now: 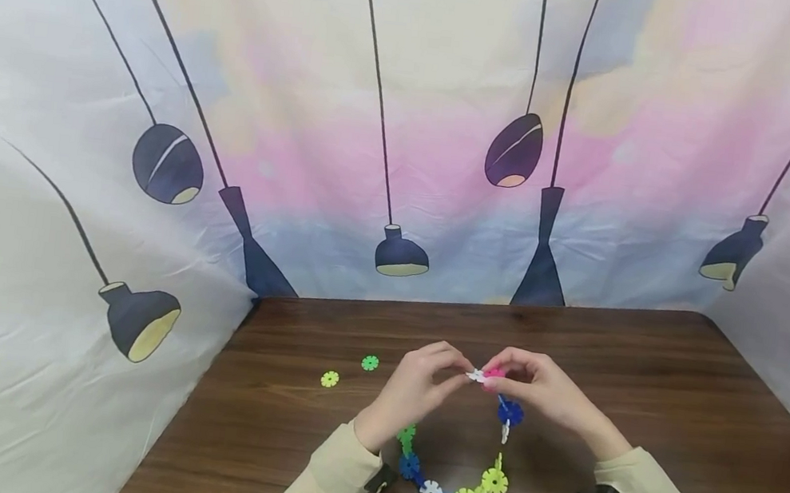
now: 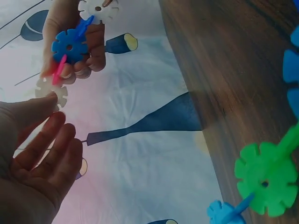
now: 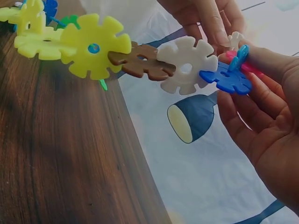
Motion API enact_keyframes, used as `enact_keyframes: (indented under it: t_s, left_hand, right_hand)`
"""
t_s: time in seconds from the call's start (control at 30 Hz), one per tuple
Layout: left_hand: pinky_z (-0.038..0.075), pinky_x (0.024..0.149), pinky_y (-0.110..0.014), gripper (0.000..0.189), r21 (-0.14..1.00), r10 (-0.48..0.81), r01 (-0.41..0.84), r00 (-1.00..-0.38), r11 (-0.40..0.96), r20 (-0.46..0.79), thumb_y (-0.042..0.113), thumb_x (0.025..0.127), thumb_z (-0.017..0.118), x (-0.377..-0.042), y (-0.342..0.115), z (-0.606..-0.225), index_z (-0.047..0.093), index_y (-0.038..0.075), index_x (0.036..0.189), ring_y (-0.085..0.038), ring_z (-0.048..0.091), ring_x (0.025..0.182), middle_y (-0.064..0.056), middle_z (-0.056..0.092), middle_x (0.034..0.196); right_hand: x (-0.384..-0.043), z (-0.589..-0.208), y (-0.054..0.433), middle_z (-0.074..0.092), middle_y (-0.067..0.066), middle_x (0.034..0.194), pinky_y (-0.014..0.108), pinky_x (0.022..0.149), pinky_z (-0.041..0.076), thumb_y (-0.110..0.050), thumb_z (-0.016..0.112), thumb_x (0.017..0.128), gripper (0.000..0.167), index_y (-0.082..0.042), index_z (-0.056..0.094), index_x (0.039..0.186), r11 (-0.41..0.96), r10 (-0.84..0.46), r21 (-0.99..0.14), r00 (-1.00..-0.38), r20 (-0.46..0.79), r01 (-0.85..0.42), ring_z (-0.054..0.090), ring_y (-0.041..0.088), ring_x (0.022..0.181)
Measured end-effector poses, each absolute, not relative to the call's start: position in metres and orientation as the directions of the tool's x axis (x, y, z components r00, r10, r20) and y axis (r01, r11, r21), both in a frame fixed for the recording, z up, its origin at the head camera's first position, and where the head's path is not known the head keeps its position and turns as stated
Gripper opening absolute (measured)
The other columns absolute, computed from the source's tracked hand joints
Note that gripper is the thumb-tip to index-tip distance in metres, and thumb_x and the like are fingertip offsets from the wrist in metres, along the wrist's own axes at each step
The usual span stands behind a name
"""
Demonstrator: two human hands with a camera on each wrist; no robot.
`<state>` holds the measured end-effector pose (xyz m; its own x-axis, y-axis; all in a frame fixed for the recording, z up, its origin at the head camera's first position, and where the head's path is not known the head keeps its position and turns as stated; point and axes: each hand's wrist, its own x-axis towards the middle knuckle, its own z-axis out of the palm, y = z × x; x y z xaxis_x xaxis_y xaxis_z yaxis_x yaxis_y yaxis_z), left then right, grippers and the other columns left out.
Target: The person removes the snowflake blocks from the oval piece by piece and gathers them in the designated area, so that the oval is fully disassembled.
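Observation:
Above the table, my left hand pinches a white notched plastic disc between thumb and fingertips. My right hand grips a pink notched disc, which meets the white one edge to edge. From the pink disc a chain of interlocked snowflake discs curves down, with a blue disc, a white disc, a brown disc and a yellow disc among them. The chain loops below both hands toward a green disc; its far left part is hidden behind my left hand and wrist.
Two loose discs, one green and one yellow, lie on the dark wooden table left of my hands. A cloth backdrop printed with lamps rises behind and beside the table.

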<state>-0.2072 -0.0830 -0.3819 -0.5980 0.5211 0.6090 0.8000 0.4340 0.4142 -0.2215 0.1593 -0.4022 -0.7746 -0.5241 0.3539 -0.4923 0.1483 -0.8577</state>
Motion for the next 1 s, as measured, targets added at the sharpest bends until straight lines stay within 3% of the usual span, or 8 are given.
enact_keyframes:
  t_s: [0.23, 0.5, 0.63, 0.87, 1.0]
  left_hand:
    - [0.052, 0.086, -0.019, 0.012, 0.362, 0.520, 0.817, -0.569, 0.450, 0.637, 0.008, 0.088, 0.079, -0.203, -0.085, -0.386, 0.075, 0.011, 0.099, -0.010, 0.065, 0.091, 0.002, 0.071, 0.096]
    - [0.052, 0.086, -0.018, 0.014, 0.314, 0.550, 0.850, -0.517, 0.424, 0.656, 0.005, 0.087, 0.079, -0.203, -0.087, -0.387, 0.075, 0.011, 0.098, -0.011, 0.065, 0.092, 0.002, 0.071, 0.097]
    - [0.051, 0.086, -0.017, 0.013, 0.278, 0.561, 0.866, -0.485, 0.415, 0.672, 0.006, 0.086, 0.080, -0.205, -0.087, -0.389, 0.076, 0.011, 0.098, -0.010, 0.064, 0.091, 0.003, 0.071, 0.096]
    - [0.050, 0.086, -0.014, 0.014, 0.135, 0.591, 0.906, -0.369, 0.401, 0.718, 0.009, 0.086, 0.081, -0.207, -0.088, -0.389, 0.076, 0.012, 0.098, -0.008, 0.063, 0.090, 0.003, 0.072, 0.096]
    - [0.050, 0.087, -0.014, 0.014, 0.111, 0.597, 0.910, -0.351, 0.400, 0.722, 0.009, 0.086, 0.081, -0.209, -0.088, -0.388, 0.076, 0.012, 0.098, -0.008, 0.063, 0.090, 0.003, 0.072, 0.096]
  right_hand:
    - [-0.218, -0.401, 0.157, 0.071, 0.007, 0.085, 0.029, 0.057, 0.050, -0.005, 0.072, 0.092, 0.011, -0.011, 0.072, 0.102, 0.095, -0.548, -0.836, -0.730, 0.409, -0.540, 0.057, 0.025, 0.067]
    - [-0.214, -0.395, 0.159, 0.074, 0.005, 0.087, 0.032, 0.068, 0.058, -0.004, 0.074, 0.090, 0.010, -0.008, 0.072, 0.099, 0.082, -0.566, -0.842, -0.720, 0.400, -0.533, 0.068, 0.018, 0.076]
    - [-0.214, -0.393, 0.160, 0.074, 0.005, 0.087, 0.033, 0.066, 0.058, -0.005, 0.076, 0.089, 0.009, -0.008, 0.072, 0.098, 0.098, -0.564, -0.849, -0.732, 0.382, -0.519, 0.067, 0.017, 0.074]
    - [-0.212, -0.389, 0.163, 0.074, 0.004, 0.084, 0.032, 0.061, 0.056, -0.005, 0.076, 0.089, 0.009, -0.008, 0.071, 0.096, 0.105, -0.569, -0.835, -0.721, 0.394, -0.540, 0.067, 0.016, 0.071]
    - [-0.214, -0.390, 0.163, 0.074, 0.004, 0.084, 0.034, 0.060, 0.056, -0.006, 0.077, 0.089, 0.009, -0.009, 0.072, 0.095, 0.115, -0.558, -0.842, -0.736, 0.384, -0.527, 0.066, 0.016, 0.070]
